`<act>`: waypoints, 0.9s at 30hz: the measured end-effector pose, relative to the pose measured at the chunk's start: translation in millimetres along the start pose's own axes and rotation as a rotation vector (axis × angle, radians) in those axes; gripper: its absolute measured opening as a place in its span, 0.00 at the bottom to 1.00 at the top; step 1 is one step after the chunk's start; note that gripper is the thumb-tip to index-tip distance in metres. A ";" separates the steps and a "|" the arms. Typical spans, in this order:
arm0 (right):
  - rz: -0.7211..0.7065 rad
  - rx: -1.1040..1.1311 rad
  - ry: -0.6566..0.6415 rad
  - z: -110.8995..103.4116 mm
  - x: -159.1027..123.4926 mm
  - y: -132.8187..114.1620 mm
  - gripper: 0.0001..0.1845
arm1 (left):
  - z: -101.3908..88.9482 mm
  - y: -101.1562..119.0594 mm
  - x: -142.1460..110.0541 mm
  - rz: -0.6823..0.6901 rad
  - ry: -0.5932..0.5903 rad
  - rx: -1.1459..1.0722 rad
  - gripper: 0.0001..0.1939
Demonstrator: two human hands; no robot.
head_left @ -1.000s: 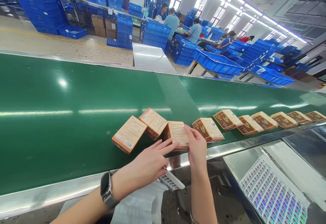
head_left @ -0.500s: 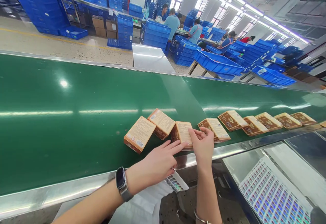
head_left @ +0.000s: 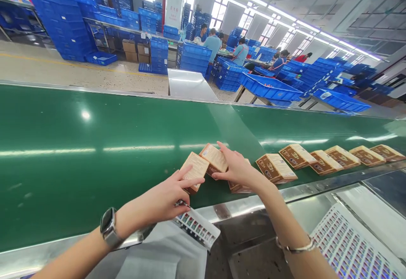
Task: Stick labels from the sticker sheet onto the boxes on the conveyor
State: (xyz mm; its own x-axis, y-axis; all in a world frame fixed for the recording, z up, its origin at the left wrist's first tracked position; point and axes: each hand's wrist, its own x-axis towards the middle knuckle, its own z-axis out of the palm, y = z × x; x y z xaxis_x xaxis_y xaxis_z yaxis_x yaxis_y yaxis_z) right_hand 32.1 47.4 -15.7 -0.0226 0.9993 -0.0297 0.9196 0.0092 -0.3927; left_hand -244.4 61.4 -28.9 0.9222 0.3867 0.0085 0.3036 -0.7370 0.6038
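Observation:
My left hand (head_left: 171,194) pinches a strip of small stickers (head_left: 198,228) below its palm, while its outstretched fingers lie on the leftmost brown-and-cream carton (head_left: 197,167). Spread over the adjoining carton (head_left: 213,157) is my right hand (head_left: 236,167), thumb at the near edge and fingers toward the far side. Whether it grips that carton is unclear. Beneath this hand, a third carton (head_left: 239,188) is mostly covered. To the right, a tilted carton (head_left: 275,168) sits apart from both hands.
A green conveyor belt (head_left: 95,194) with metal edging runs across. Several more cartons (head_left: 341,157) line its right end. A sheet of shiny stickers (head_left: 352,245) lies at lower right. Beyond the belt stand a metal table (head_left: 190,85), stacked blue crates (head_left: 193,56) and several people (head_left: 212,44).
My right hand has left the third carton and moved left over the second, its fingers spreading. My left hand has shifted left onto the leftmost carton. Cartons appear farther right; the view has tilted up.

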 end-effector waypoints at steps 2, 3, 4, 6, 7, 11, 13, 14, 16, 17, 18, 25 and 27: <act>0.010 -0.047 -0.118 -9.2 15.4 2.2 0.52 | 7.0 0.6 -0.4 -0.044 0.055 -0.018 0.12; -0.003 -0.048 -0.150 -15.2 21.5 5.2 0.52 | 10.4 0.9 -2.2 -0.068 0.076 -0.028 0.12; -0.037 -0.033 -0.180 -21.2 26.2 9.3 0.51 | 13.1 1.2 -4.8 -0.093 0.089 -0.041 0.12; -0.144 0.034 -0.262 -30.5 31.6 19.2 0.50 | 16.0 2.5 -10.7 -0.155 0.112 -0.068 0.12; -0.204 0.082 -0.309 -32.4 32.4 24.0 0.50 | 16.2 3.9 -13.2 -0.185 0.122 -0.080 0.12; -0.328 0.291 -0.362 -17.4 28.2 34.9 0.50 | 12.0 14.3 -18.3 -0.250 0.130 -0.099 0.10; -0.333 0.417 -0.313 -1.5 26.3 33.1 0.50 | 9.1 20.8 -20.5 -0.237 0.100 -0.092 0.09; -0.321 0.483 -0.278 6.9 26.4 30.5 0.50 | 8.0 23.7 -22.4 -0.232 0.083 -0.087 0.09; -0.216 0.576 -0.173 22.4 29.4 22.4 0.48 | 6.2 28.3 -27.9 -0.244 0.056 -0.072 0.08; -0.132 0.591 -0.114 28.8 31.8 17.5 0.46 | 5.5 29.9 -31.1 -0.262 0.046 -0.060 0.08; -0.047 0.589 -0.062 34.2 34.3 12.4 0.43 | 4.8 31.0 -34.3 -0.283 0.035 -0.049 0.08; 0.018 0.500 -0.163 35.9 36.3 0.4 0.66 | -3.0 27.5 -44.4 -0.379 0.018 -0.106 0.08; -0.035 0.537 -0.266 27.2 33.5 7.3 0.71 | -4.3 24.8 -47.7 -0.400 0.045 -0.157 0.07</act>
State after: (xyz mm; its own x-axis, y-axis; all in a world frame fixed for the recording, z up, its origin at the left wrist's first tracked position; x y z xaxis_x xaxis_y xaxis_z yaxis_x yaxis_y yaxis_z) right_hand 27.4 80.0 -44.6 -0.2102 0.9548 -0.2103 0.5910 -0.0473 -0.8053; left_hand -281.9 27.0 -10.9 0.7265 0.6516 -0.2182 0.5919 -0.4321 0.6804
